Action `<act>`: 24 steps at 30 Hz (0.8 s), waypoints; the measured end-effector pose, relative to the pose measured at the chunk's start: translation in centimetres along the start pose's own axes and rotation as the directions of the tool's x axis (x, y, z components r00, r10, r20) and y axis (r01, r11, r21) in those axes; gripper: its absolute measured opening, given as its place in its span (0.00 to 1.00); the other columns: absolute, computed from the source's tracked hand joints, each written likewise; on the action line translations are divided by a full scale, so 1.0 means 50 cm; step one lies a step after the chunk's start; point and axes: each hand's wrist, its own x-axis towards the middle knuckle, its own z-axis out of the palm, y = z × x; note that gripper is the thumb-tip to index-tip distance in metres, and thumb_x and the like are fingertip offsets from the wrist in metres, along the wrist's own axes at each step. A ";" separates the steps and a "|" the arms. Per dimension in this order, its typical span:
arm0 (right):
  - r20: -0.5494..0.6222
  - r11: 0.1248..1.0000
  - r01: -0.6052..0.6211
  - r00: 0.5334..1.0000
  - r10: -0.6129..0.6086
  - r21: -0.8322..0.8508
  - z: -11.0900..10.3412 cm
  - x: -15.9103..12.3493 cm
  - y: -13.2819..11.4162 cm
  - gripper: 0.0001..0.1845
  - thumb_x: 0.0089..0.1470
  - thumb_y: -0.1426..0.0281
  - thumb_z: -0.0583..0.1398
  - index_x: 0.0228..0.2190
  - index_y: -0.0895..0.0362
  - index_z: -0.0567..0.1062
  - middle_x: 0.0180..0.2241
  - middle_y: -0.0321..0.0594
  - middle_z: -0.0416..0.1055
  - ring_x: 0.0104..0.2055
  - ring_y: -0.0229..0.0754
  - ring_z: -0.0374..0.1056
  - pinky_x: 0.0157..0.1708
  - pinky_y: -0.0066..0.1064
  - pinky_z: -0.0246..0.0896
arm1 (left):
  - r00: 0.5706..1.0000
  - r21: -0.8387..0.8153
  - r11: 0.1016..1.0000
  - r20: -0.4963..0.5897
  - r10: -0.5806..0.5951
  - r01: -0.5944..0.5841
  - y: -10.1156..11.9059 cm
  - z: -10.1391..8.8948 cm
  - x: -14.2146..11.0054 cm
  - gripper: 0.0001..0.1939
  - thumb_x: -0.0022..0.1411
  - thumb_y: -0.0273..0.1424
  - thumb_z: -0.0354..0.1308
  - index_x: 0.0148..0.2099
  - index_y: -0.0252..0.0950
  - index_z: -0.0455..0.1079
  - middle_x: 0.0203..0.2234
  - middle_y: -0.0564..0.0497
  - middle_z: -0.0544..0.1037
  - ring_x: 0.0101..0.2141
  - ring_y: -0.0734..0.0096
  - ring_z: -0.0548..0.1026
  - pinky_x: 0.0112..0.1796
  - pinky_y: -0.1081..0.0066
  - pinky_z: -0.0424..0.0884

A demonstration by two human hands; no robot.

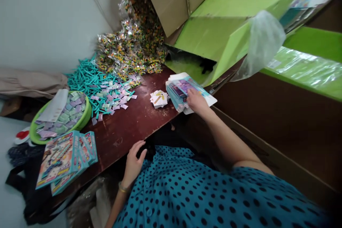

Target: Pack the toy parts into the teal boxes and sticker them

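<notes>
My right hand (197, 101) rests on a stack of flattened printed cartons (175, 94) at the table's front edge. Its fingers are closed on the top carton, which shows purple and light blue print; the fingertips are partly hidden. Just left of that stack lies a small pile of white cards (159, 98), the top one printed with a pickaxe. My left hand (135, 158) hangs by the table's near edge, in front of the dotted shirt. Its thumb and fingers are apart, and it holds nothing.
Several finished-looking boxes (60, 156) lie at the table's left end, beside a green basin (87, 112) of small packets. Behind are teal sticks (82, 76), loose packets (114, 96) and clear bags of colourful pieces (130, 48). Big green cartons (227, 10) stand at the right.
</notes>
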 end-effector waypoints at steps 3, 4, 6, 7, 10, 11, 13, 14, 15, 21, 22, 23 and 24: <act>-0.314 0.970 0.163 0.944 -0.101 0.179 -0.020 -0.079 -0.070 0.33 0.64 0.77 0.47 0.68 0.69 0.59 0.69 0.61 0.56 0.71 0.59 0.53 0.70 0.55 0.49 | 0.999 -0.183 0.983 0.046 0.004 0.004 0.022 0.003 -0.018 0.24 0.63 0.46 0.61 0.62 0.58 0.71 0.60 0.50 0.75 0.62 0.54 0.72 0.63 0.51 0.69; -0.366 0.924 0.300 0.909 -0.201 0.238 -0.012 -0.120 -0.108 0.33 0.64 0.77 0.47 0.69 0.66 0.58 0.70 0.57 0.56 0.72 0.56 0.51 0.71 0.53 0.47 | 0.999 -0.281 0.960 0.035 0.026 -0.016 0.030 0.006 -0.020 0.31 0.63 0.49 0.60 0.67 0.59 0.64 0.64 0.49 0.72 0.63 0.54 0.70 0.63 0.52 0.69; -0.318 0.698 0.626 0.779 -0.540 0.348 0.021 -0.207 -0.196 0.31 0.66 0.76 0.47 0.67 0.58 0.63 0.67 0.49 0.62 0.72 0.49 0.52 0.72 0.48 0.48 | 0.996 -0.471 0.881 -0.088 0.006 -0.047 0.046 0.013 -0.023 0.40 0.63 0.54 0.57 0.74 0.59 0.50 0.69 0.49 0.64 0.66 0.54 0.68 0.62 0.53 0.71; -0.273 0.547 0.740 0.661 -0.699 0.391 0.041 -0.245 -0.237 0.28 0.67 0.74 0.47 0.66 0.57 0.66 0.66 0.48 0.65 0.71 0.46 0.55 0.71 0.45 0.51 | 0.980 -0.544 0.837 -0.191 -0.062 -0.053 0.053 0.017 -0.024 0.40 0.65 0.55 0.54 0.75 0.58 0.48 0.70 0.48 0.63 0.66 0.55 0.67 0.62 0.53 0.70; -0.164 0.348 0.796 0.479 -0.862 0.494 0.097 -0.301 -0.327 0.24 0.70 0.62 0.52 0.62 0.58 0.70 0.66 0.50 0.65 0.72 0.47 0.53 0.71 0.49 0.48 | 0.886 -0.705 0.708 -0.354 -0.300 -0.042 0.072 0.025 -0.023 0.32 0.68 0.50 0.54 0.71 0.48 0.60 0.66 0.44 0.68 0.65 0.55 0.69 0.64 0.54 0.67; -0.137 0.384 0.761 0.519 -0.844 0.522 0.115 -0.300 -0.345 0.26 0.69 0.59 0.55 0.62 0.58 0.70 0.67 0.51 0.63 0.73 0.49 0.50 0.72 0.53 0.44 | 0.894 -0.756 0.655 -0.309 -0.324 -0.024 0.076 0.029 -0.019 0.30 0.69 0.49 0.55 0.69 0.45 0.63 0.66 0.42 0.69 0.65 0.55 0.68 0.64 0.55 0.66; -0.069 0.482 0.639 0.641 -0.765 0.600 0.156 -0.280 -0.371 0.27 0.68 0.58 0.57 0.61 0.61 0.71 0.68 0.54 0.61 0.74 0.54 0.47 0.72 0.56 0.43 | 0.936 -0.825 0.564 -0.171 -0.307 0.034 0.078 0.040 -0.006 0.30 0.70 0.50 0.53 0.67 0.41 0.66 0.66 0.40 0.68 0.65 0.56 0.68 0.65 0.56 0.64; -0.031 0.515 0.572 0.687 -0.726 0.639 0.179 -0.267 -0.380 0.25 0.69 0.61 0.56 0.60 0.63 0.71 0.67 0.55 0.63 0.73 0.53 0.51 0.71 0.53 0.48 | 0.943 -0.837 0.544 -0.127 -0.308 0.065 0.073 0.049 0.004 0.30 0.70 0.51 0.52 0.67 0.40 0.66 0.66 0.39 0.68 0.65 0.56 0.68 0.65 0.57 0.64; 0.008 0.531 0.519 0.710 -0.704 0.670 0.204 -0.256 -0.388 0.22 0.69 0.67 0.55 0.59 0.64 0.72 0.64 0.55 0.66 0.71 0.51 0.56 0.69 0.48 0.53 | 0.934 -0.833 0.546 -0.116 -0.338 0.094 0.065 0.058 0.015 0.31 0.71 0.52 0.50 0.67 0.40 0.65 0.66 0.39 0.68 0.65 0.56 0.68 0.65 0.58 0.64; -0.022 0.563 0.494 0.764 -0.645 0.662 0.267 -0.226 -0.391 0.26 0.57 0.82 0.60 0.56 0.62 0.74 0.70 0.55 0.56 0.64 0.46 0.68 0.61 0.32 0.66 | 0.877 -0.415 0.892 -0.343 -0.337 0.181 -0.034 0.089 0.015 0.41 0.60 0.48 0.65 0.70 0.39 0.60 0.69 0.36 0.61 0.69 0.45 0.60 0.68 0.49 0.56; -0.072 0.544 0.549 0.743 -0.665 0.635 0.254 -0.226 -0.389 0.25 0.57 0.80 0.61 0.57 0.61 0.74 0.71 0.54 0.52 0.63 0.45 0.68 0.60 0.32 0.67 | 0.880 -0.329 0.933 -0.386 -0.276 0.148 -0.043 0.083 0.003 0.43 0.57 0.49 0.67 0.70 0.39 0.60 0.71 0.36 0.59 0.71 0.43 0.56 0.69 0.49 0.53; -0.127 0.516 0.625 0.699 -0.703 0.586 0.236 -0.230 -0.388 0.24 0.59 0.77 0.61 0.58 0.60 0.73 0.72 0.54 0.51 0.62 0.45 0.68 0.58 0.32 0.68 | 0.881 -0.306 0.945 -0.407 -0.241 0.117 -0.045 0.074 -0.010 0.45 0.57 0.51 0.66 0.70 0.40 0.60 0.71 0.37 0.57 0.71 0.43 0.55 0.69 0.49 0.53; -0.177 0.469 0.721 0.622 -0.763 0.509 0.216 -0.236 -0.391 0.22 0.62 0.74 0.60 0.57 0.59 0.73 0.71 0.52 0.54 0.61 0.45 0.69 0.56 0.32 0.69 | 0.883 -0.358 0.929 -0.400 -0.245 0.096 -0.042 0.060 -0.022 0.45 0.58 0.55 0.64 0.71 0.42 0.59 0.72 0.39 0.57 0.71 0.44 0.55 0.68 0.50 0.55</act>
